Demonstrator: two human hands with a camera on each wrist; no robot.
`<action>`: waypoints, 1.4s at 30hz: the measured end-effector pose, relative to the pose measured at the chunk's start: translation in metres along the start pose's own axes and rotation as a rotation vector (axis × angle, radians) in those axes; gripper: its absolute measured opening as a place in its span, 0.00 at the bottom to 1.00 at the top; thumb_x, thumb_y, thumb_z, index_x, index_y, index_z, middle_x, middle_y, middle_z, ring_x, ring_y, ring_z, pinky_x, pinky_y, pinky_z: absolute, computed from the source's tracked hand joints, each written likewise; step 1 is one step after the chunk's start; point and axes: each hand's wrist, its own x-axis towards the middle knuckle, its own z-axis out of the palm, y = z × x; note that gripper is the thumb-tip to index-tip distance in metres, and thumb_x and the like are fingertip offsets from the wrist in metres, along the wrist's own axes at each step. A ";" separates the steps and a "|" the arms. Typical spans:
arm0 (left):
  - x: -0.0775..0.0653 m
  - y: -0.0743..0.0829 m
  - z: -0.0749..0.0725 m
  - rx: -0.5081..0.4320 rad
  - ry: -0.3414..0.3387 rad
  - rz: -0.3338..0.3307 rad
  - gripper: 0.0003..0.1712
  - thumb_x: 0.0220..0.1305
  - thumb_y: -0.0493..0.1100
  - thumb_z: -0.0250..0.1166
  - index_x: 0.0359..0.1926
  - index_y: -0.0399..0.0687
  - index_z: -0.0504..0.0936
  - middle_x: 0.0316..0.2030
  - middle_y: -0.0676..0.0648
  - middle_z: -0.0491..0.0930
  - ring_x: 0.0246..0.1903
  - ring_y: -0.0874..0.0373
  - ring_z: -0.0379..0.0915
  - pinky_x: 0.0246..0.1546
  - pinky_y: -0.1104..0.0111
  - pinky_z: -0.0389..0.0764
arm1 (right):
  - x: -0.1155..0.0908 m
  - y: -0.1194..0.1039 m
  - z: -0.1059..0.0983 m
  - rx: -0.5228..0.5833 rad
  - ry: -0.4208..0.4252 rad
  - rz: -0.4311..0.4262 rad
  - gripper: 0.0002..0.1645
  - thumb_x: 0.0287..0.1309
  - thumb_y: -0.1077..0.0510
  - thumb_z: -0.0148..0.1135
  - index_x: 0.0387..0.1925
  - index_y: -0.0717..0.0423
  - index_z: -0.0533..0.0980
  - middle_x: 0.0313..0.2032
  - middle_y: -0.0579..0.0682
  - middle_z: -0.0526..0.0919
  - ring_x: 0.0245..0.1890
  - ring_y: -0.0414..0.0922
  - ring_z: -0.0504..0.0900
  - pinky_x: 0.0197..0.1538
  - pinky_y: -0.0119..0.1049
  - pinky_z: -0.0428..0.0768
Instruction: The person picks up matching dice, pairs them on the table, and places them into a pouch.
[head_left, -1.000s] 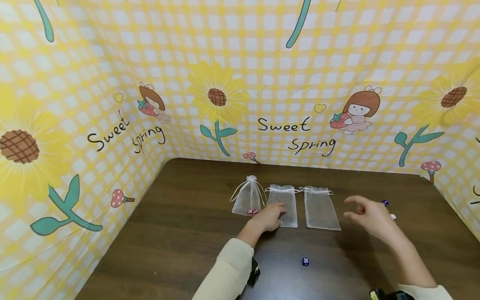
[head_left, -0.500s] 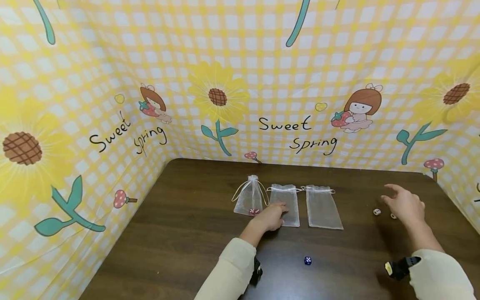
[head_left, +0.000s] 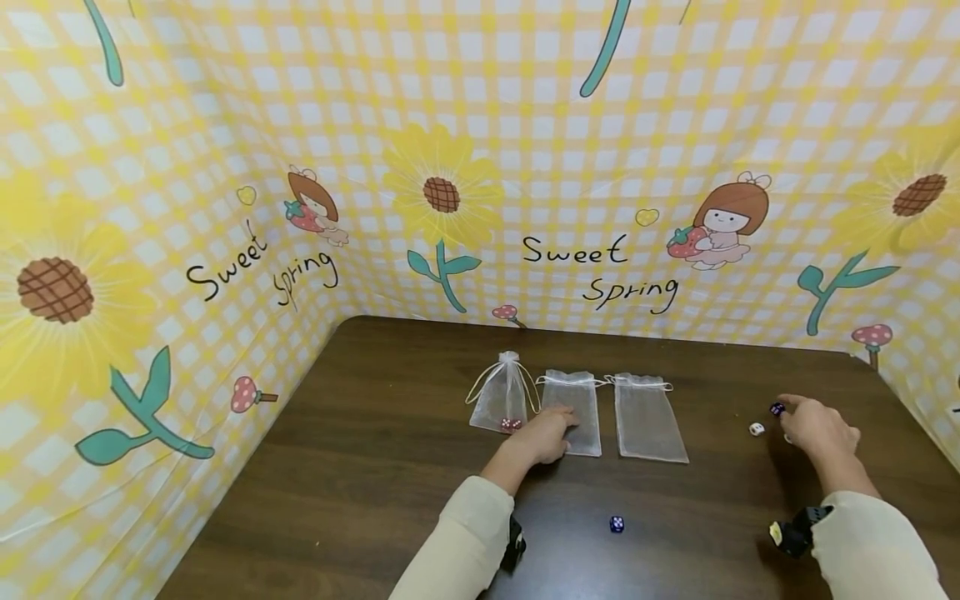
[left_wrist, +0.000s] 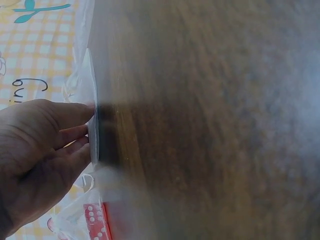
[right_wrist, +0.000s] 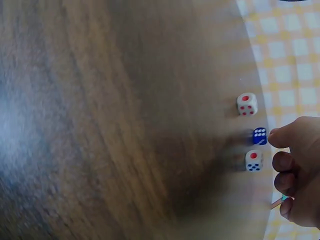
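Note:
My left hand (head_left: 537, 437) rests on the middle white organza drawstring bag (head_left: 583, 425), fingertips on its mesh. In the left wrist view the thumb and fingers (left_wrist: 72, 115) lie against the bag's edge. At the right of the table my right hand (head_left: 813, 427) is at a blue die (head_left: 777, 408), one fingertip right at its far side and the other fingers bent. The right wrist view shows the blue die (right_wrist: 259, 136) on the tabletop between a white die with red pips (right_wrist: 247, 104) and one with blue pips (right_wrist: 254, 160).
Left of the middle bag is a drawn-shut organza bag (head_left: 495, 400) with red dice (head_left: 511, 424) inside. A flat organza bag (head_left: 648, 421) lies to the right. Another blue die (head_left: 617, 524) sits nearer the front. A patterned cloth (head_left: 570, 167) walls the table's back and left.
My right hand has moved right and then down to the blue die, uncovering a white die beside it. My left hand has stayed on the middle bag.

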 end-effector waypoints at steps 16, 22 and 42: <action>0.000 0.002 0.001 0.016 -0.012 0.004 0.23 0.57 0.36 0.61 0.56 0.43 0.75 0.60 0.45 0.68 0.62 0.55 0.59 0.61 0.73 0.56 | -0.005 0.003 0.010 0.000 0.142 -0.028 0.17 0.58 0.57 0.56 0.46 0.64 0.73 0.46 0.72 0.73 0.43 0.72 0.66 0.39 0.63 0.60; 0.000 0.001 0.001 0.010 -0.009 0.001 0.23 0.57 0.36 0.61 0.56 0.43 0.76 0.60 0.45 0.68 0.62 0.55 0.60 0.61 0.73 0.56 | -0.010 -0.005 0.007 0.009 0.169 -0.091 0.17 0.59 0.56 0.56 0.46 0.63 0.73 0.34 0.64 0.80 0.38 0.68 0.70 0.36 0.59 0.60; 0.000 0.001 0.000 0.007 -0.017 -0.011 0.23 0.58 0.36 0.61 0.57 0.43 0.75 0.61 0.45 0.67 0.62 0.54 0.59 0.61 0.72 0.56 | -0.035 -0.065 -0.001 -0.077 0.308 -0.410 0.14 0.54 0.56 0.63 0.40 0.59 0.77 0.18 0.46 0.80 0.20 0.50 0.74 0.31 0.51 0.57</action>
